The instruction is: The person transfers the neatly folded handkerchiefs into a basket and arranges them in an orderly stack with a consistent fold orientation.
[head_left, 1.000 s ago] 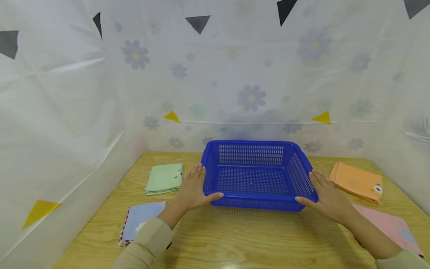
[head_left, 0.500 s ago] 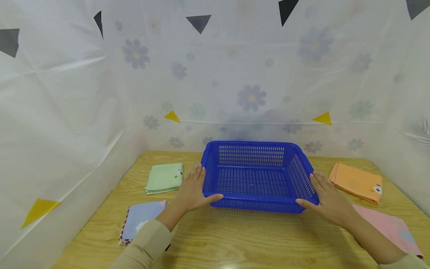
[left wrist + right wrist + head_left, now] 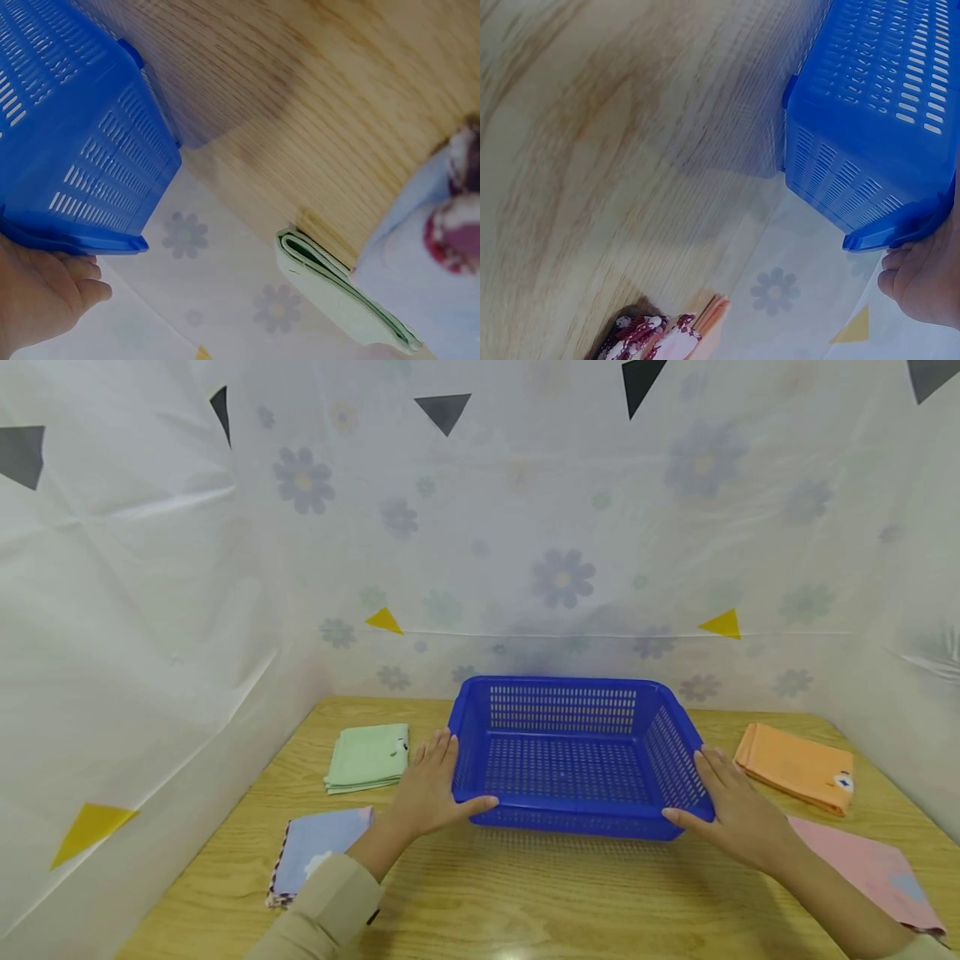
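Two hands: your left hand [image 3: 431, 789] and right hand [image 3: 738, 814] each hold a near corner of the basket [image 3: 562, 804], thumb over the near rim, fingers along the side.
Grip: narrow at each corner, only the rim and wall between thumb and fingers.
Basket: blue plastic, roughly rectangular, flared walls, smooth thick rim; rows of slots pierce walls and floor.
Basket position: towards the far side of the table [image 3: 525, 893], between the cloths on your left and right; you cannot tell from these views whether its whole base touches the wood.
Table: yellowish wood grain, faintly glossy.
Green cloth: [image 3: 367, 758] folded into a soft layered square, just beside your left hand.
Blue cloth: [image 3: 318, 847] folded, patterned dark-red and white edging; your left sleeve [image 3: 322, 902] covers its near corner. Blurred and cut off in the left wrist view.
Orange cloth: [image 3: 795, 764] folded in a thick oblong, beyond your right hand.
Pink cloth: [image 3: 862, 864] flat, pale blue patch; your right forearm hides its near-left part.
Backdrop: [image 3: 487, 510] creased white sheeting, printed flowers, some faint.
Hidden: fingertips partly lost behind the rim in both wrist views.
Unclear: a small dark item [image 3: 373, 916] at your left cuff.
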Action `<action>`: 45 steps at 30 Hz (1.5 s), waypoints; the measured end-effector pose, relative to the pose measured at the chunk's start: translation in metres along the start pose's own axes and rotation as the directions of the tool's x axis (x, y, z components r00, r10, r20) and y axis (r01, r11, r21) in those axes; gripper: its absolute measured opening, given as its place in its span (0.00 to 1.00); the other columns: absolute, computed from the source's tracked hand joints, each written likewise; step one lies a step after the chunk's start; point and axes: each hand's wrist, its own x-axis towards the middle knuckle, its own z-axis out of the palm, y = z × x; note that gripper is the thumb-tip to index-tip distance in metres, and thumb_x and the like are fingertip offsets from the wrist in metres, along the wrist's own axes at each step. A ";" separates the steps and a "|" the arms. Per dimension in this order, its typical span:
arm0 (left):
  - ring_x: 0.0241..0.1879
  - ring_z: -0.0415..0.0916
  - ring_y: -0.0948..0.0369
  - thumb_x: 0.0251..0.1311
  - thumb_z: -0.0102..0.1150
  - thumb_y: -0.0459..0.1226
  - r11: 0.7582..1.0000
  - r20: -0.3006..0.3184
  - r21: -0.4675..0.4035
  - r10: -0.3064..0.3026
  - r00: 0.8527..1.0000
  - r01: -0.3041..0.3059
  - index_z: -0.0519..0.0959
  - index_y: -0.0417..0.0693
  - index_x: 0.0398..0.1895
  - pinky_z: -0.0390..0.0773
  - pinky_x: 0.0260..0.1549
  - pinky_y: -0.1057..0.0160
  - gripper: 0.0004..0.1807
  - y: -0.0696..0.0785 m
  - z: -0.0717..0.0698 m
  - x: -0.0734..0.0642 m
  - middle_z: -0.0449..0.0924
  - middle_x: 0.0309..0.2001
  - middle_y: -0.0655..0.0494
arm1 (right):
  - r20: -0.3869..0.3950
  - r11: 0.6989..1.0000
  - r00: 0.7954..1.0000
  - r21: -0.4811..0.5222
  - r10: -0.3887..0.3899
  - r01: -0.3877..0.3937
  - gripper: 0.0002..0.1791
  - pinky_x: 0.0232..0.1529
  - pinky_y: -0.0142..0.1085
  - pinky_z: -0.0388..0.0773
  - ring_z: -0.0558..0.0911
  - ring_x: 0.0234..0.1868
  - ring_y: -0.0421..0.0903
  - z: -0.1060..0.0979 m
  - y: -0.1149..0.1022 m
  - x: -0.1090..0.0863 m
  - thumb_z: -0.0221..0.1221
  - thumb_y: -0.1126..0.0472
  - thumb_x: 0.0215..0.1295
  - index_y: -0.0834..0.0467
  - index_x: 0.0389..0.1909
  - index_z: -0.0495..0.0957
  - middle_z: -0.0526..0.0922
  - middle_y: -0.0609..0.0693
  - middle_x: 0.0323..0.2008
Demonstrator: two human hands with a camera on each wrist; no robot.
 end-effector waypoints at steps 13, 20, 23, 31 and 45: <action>0.73 0.41 0.46 0.39 0.21 0.82 1.000 -0.006 -0.004 -0.002 1.000 0.002 0.49 0.34 0.71 0.46 0.71 0.46 0.69 0.004 -0.004 -0.006 0.45 0.72 0.38 | -0.014 1.000 1.000 0.011 -0.012 0.012 0.54 0.60 0.69 0.51 0.44 0.69 0.70 0.001 0.002 -0.002 0.54 0.38 0.60 0.72 0.70 0.41 0.44 0.74 0.69; 0.73 0.40 0.47 0.39 0.22 0.82 1.000 -0.003 -0.012 -0.010 1.000 0.010 0.48 0.34 0.71 0.45 0.71 0.47 0.69 0.005 -0.004 -0.007 0.45 0.72 0.39 | -0.010 1.000 1.000 0.004 -0.001 0.001 0.54 0.59 0.69 0.52 0.46 0.69 0.71 0.001 0.001 -0.002 0.54 0.37 0.59 0.72 0.70 0.42 0.45 0.74 0.69; 0.73 0.41 0.47 0.38 0.21 0.82 1.000 -0.006 -0.011 -0.007 1.000 0.007 0.49 0.34 0.71 0.46 0.71 0.47 0.70 0.005 -0.003 -0.006 0.45 0.72 0.38 | -0.010 1.000 1.000 -0.003 0.003 -0.003 0.54 0.58 0.70 0.52 0.46 0.69 0.71 0.001 0.001 -0.002 0.54 0.37 0.59 0.72 0.70 0.42 0.45 0.73 0.69; 0.73 0.42 0.46 0.40 0.25 0.81 1.000 -0.022 -0.021 -0.001 1.000 0.000 0.49 0.33 0.70 0.47 0.70 0.46 0.68 0.004 -0.002 -0.008 0.45 0.72 0.38 | -0.005 0.999 1.000 -0.041 0.012 -0.012 0.54 0.56 0.71 0.55 0.49 0.68 0.72 0.003 0.000 -0.004 0.53 0.36 0.60 0.71 0.70 0.43 0.45 0.72 0.69; 0.73 0.41 0.46 0.42 0.28 0.81 1.000 -0.021 -0.018 0.007 1.000 -0.007 0.49 0.33 0.70 0.45 0.71 0.47 0.67 0.004 -0.003 -0.010 0.44 0.72 0.38 | -0.010 0.999 1.000 -0.046 0.011 -0.011 0.54 0.56 0.71 0.56 0.45 0.69 0.70 0.005 0.001 -0.005 0.53 0.36 0.60 0.71 0.70 0.43 0.46 0.72 0.69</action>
